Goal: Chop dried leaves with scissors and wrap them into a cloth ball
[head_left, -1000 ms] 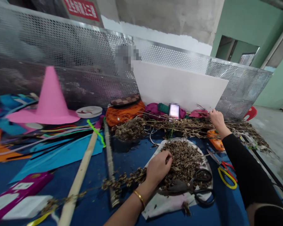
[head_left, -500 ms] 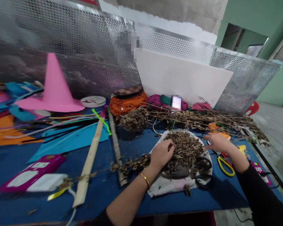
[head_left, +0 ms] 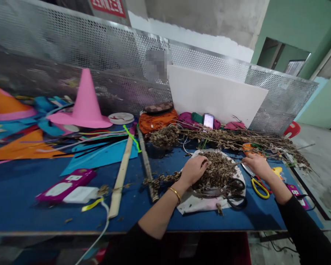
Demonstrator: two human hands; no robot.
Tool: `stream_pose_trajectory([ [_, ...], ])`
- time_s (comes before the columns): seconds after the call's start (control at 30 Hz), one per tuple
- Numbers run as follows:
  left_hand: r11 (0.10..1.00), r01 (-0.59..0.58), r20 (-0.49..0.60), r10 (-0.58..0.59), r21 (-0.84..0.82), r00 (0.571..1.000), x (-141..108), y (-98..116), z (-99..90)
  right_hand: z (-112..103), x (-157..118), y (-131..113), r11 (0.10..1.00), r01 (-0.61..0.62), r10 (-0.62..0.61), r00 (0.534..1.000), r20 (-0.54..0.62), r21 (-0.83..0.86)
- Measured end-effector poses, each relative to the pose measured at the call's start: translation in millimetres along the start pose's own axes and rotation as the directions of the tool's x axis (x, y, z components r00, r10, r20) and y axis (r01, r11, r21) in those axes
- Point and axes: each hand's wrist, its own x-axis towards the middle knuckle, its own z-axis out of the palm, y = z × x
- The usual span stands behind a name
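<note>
A heap of dried, crumbly leaves (head_left: 219, 167) lies on a white cloth-like sheet (head_left: 190, 206) in front of me. My left hand (head_left: 194, 169), with a gold bangle at the wrist, is at the heap's left side, its fingers curled closed on a bit of dried plant. My right hand (head_left: 256, 165) is closed around a thin dried stem (head_left: 300, 148), which sticks out on both sides of the fist. Black-handled scissors (head_left: 237, 200) rest on the heap's near edge. Scissors with yellow and red handles (head_left: 260, 188) lie just below my right hand.
Dried branches (head_left: 237, 138) stretch along the back before a white board (head_left: 215, 92). A leafy sprig (head_left: 162, 179) lies left of the sheet, beside two sticks. Further left are a pink cone hat (head_left: 85, 103), blue felt (head_left: 99, 156) and a purple-and-white power bank (head_left: 66, 186).
My right hand now grips a thin stem, where its fingers were spread apart before. My left hand has shifted slightly onto the heap. The view has swung a little left.
</note>
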Motion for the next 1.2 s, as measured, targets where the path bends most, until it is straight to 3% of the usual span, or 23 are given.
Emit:
stream_pose_trajectory([
  [0.13,0.998,-0.032,-0.071,0.037,0.062,0.997,10,14,-10.0,1,-9,-1,1.0,-0.012,0.012,0.998,-0.064,-0.007],
  [0.27,0.973,-0.177,-0.098,0.192,0.145,0.976,24,52,-8.3,2,-13,-2,0.999,-0.004,-0.002,0.993,-0.118,-0.051],
  [0.4,0.903,-0.378,-0.014,0.389,0.206,0.921,38,96,15.9,8,-14,-5,0.995,-0.013,-0.002,0.988,-0.156,-0.099],
  [0.53,0.829,-0.475,0.091,0.47,0.296,0.878,46,115,42.3,11,-17,-9,0.992,0.013,-0.032,0.988,-0.151,-0.127],
  [0.63,0.779,-0.498,0.13,0.489,0.381,0.863,45,112,46.5,9,-22,-8,0.991,0.036,-0.054,0.988,-0.142,-0.127],
  [0.83,0.674,-0.539,0.173,0.533,0.505,0.828,29,92,26.4,4,-34,3,0.997,0.037,-0.042,0.997,-0.07,-0.066],
  [1.07,0.748,-0.542,0.178,0.516,0.382,0.838,21,64,1.7,4,-38,9,1.0,-0.014,0.014,0.999,-0.037,-0.008],
  [1.2,0.737,-0.571,0.208,0.534,0.361,0.82,17,50,-6.5,0,-37,6,1.0,0.002,-0.002,1.0,-0.021,0.002],
])
